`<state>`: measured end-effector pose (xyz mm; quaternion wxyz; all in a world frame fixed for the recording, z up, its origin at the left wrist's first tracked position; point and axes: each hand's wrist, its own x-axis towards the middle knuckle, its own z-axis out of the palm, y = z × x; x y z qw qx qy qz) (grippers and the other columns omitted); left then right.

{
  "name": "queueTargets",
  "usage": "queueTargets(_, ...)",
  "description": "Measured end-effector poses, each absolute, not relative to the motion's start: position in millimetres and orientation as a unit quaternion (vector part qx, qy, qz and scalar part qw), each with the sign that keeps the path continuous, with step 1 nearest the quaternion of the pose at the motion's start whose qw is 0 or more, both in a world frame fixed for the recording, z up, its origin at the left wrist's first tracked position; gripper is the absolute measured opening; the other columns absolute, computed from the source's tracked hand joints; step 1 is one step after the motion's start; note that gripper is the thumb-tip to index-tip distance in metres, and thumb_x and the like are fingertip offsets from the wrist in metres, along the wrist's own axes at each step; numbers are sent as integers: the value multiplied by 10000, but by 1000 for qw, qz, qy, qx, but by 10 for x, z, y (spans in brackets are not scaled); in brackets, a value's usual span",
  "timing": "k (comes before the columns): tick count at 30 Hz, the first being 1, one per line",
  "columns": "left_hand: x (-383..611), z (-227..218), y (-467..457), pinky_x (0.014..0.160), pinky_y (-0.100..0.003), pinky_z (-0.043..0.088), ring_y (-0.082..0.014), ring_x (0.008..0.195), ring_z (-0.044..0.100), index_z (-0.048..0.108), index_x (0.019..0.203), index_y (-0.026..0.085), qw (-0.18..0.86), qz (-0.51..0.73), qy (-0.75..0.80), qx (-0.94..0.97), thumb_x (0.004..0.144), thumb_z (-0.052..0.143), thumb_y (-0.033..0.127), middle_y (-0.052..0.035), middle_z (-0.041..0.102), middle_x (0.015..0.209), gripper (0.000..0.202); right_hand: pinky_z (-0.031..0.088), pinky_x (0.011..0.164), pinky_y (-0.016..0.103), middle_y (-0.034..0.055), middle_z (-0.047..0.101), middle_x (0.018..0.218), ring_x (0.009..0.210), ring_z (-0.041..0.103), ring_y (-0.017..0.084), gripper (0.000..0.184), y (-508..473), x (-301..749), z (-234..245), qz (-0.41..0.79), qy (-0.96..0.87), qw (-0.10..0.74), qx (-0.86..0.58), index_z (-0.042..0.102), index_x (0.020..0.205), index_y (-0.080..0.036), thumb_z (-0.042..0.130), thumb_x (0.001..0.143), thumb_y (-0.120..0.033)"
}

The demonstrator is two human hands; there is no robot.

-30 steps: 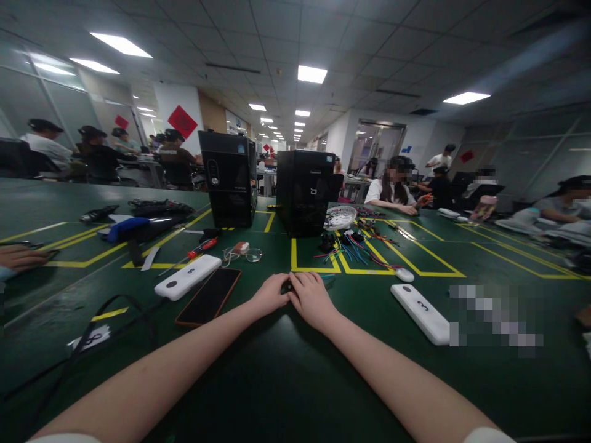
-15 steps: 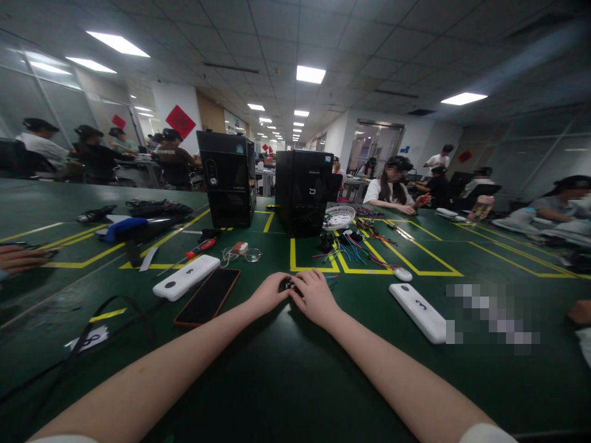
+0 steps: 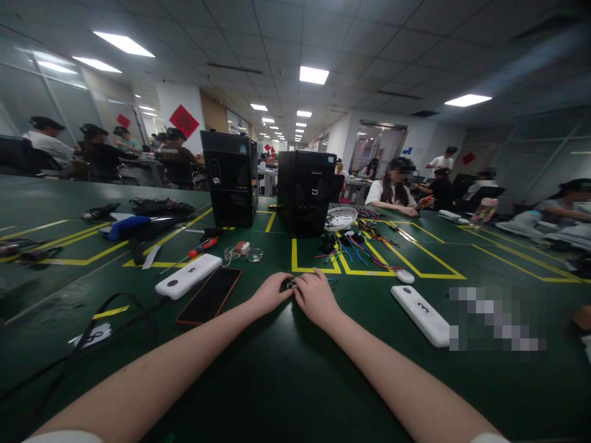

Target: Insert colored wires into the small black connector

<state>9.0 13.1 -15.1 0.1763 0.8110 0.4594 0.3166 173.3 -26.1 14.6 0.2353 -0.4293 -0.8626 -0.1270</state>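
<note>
Close together over the green table, both my hands meet at a small dark part with a light metallic spot (image 3: 290, 284). The fingers of my left hand (image 3: 270, 293) are closed on its left side. My right hand (image 3: 316, 296) is curled round its right side, covering most of it, so its exact kind is hidden. A thin blue wire (image 3: 332, 281) sticks out past the right fingers; whether it joins the small part cannot be seen. Left of my hands lies a phone (image 3: 210, 296), screen up, beside a white power bank (image 3: 189, 276) marked 8.
Two black computer towers (image 3: 231, 178) stand at the back. Loose coloured wires (image 3: 355, 249) and a white basket (image 3: 340, 216) lie right of them. Glasses (image 3: 253, 255), a red-handled screwdriver (image 3: 202, 247), a white mouse (image 3: 405, 276) and another power bank (image 3: 420, 315) surround my hands. A co-worker (image 3: 392, 191) sits opposite.
My hands stay together at the small part, with the right fingers shifted slightly. The view has moved a little. A co-worker's hand at the left edge has gone from view.
</note>
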Motion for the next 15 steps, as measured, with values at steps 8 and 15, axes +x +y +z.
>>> queueTargets(8, 69, -159, 139, 897, -366, 434, -232, 985, 568, 591, 1023, 166, 181, 311, 457, 814, 747, 600, 237, -86, 623, 1035, 286, 282, 1023, 389, 101, 640, 967, 925, 568, 182, 249, -230, 1691, 106, -121, -874, 224, -415, 592, 1030, -129, 460, 822, -169)
queueTargets(15, 90, -172, 152, 900, -362, 432, -230, 986, 566, 586, 1038, 154, 178, 314, 455, 814, 749, 594, 225, -91, 620, 1047, 298, 266, 1042, 432, 98, 640, 1009, 992, 550, 202, 252, -260, 1704, 130, -128, -871, 235, -412, 591, 1037, -143, 455, 839, -219)
